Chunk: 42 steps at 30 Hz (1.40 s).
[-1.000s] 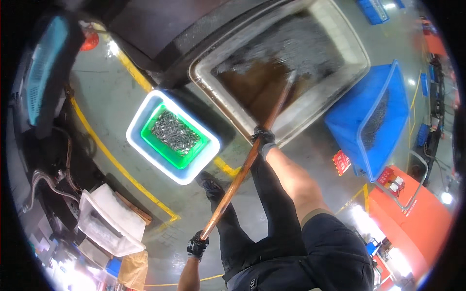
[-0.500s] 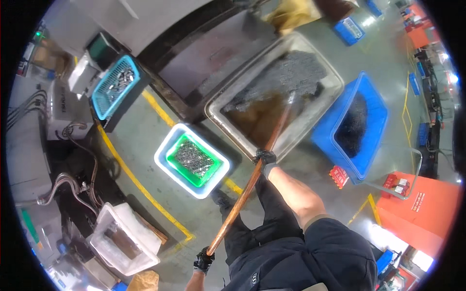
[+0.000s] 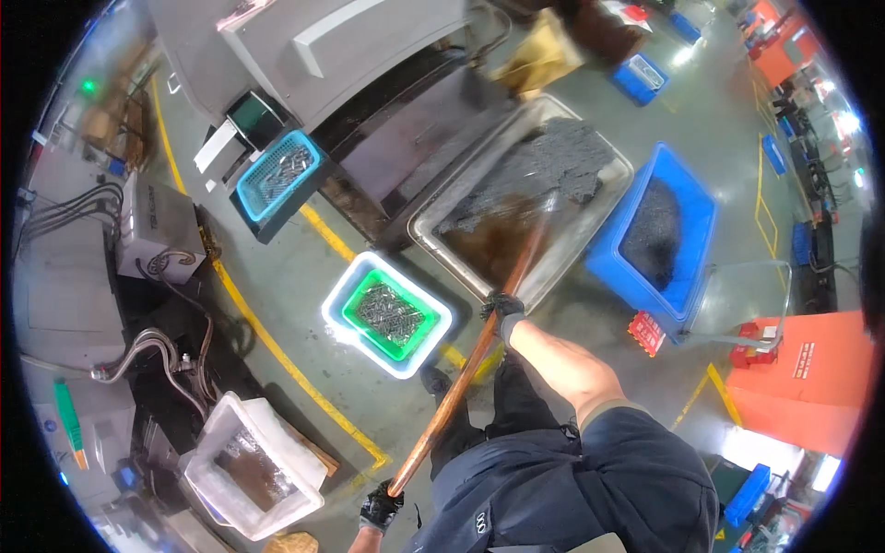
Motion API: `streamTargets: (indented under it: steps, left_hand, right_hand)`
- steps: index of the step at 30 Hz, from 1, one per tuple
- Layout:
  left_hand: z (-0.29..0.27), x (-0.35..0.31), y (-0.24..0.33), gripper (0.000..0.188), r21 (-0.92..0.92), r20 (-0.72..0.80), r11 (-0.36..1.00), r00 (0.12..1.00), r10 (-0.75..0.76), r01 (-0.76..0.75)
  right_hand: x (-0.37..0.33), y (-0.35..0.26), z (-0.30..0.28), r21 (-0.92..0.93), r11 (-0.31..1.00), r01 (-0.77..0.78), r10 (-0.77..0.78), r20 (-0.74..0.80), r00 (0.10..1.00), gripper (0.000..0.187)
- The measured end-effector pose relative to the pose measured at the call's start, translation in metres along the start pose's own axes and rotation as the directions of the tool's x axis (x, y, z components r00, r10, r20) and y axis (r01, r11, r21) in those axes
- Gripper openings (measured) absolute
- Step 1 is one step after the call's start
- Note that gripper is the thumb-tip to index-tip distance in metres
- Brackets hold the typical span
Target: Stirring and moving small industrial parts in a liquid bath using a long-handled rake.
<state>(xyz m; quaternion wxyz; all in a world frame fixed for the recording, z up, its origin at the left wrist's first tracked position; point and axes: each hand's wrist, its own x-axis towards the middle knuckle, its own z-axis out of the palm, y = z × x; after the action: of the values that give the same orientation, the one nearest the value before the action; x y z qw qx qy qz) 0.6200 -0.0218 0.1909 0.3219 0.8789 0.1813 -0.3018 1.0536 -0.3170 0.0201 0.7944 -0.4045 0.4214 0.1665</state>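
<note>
Both my hands, in black gloves, grip a long wooden-handled tool [image 3: 456,387] that slants from lower left to upper right. Low on the left, my left hand [image 3: 381,507] is closed round its near end. Farther up the shaft, my right hand [image 3: 503,309] is wrapped round it, by the near rim of a big pale tray [image 3: 441,251]. The tool's far end reaches into the tray, among a heap of grey metal chips [image 3: 553,166] and murky brown liquid [image 3: 502,244]. Its head is blurred and partly buried, so I cannot make out its shape.
Right of the tray stands a blue tub [image 3: 687,249] holding dark chips, with a cart handle beside it. A white tub [image 3: 336,304] with a green basket of small metal parts stands left. Farther out are a light-blue basket [image 3: 253,207], a white bin [image 3: 217,442] and machines.
The view has shifted, so the tubs on the left sit farther right in it. Both hands keep their grip on the wooden handle, and the tool's far end remains in the tray.
</note>
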Motion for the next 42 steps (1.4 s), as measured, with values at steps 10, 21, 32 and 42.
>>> streamTargets:
  steps: [10,21,32,42]
  left_hand:
    - [0.015,-0.038,0.019,0.032,-0.002,-0.046,0.998,0.997,-0.062,0.062]
    - [0.014,-0.032,0.055,0.032,0.006,-0.045,0.999,0.998,-0.043,0.044]
    - [0.011,-0.029,0.086,0.033,0.042,0.001,0.993,0.994,-0.108,0.108]
    - [0.017,-0.035,0.097,0.035,-0.012,0.011,0.992,0.992,-0.125,0.125]
  right_hand:
    - [-0.005,0.004,-0.013,-0.029,0.998,-0.047,0.048,0.037,0.998,0.008]
    - [0.008,-0.01,-0.013,-0.096,0.995,0.036,-0.036,0.006,0.999,0.004]
    - [0.03,-0.024,-0.03,0.043,0.999,0.0,-0.004,0.111,0.994,0.006]
    - [0.044,-0.026,-0.037,0.045,0.998,-0.035,0.034,0.02,0.999,0.007]
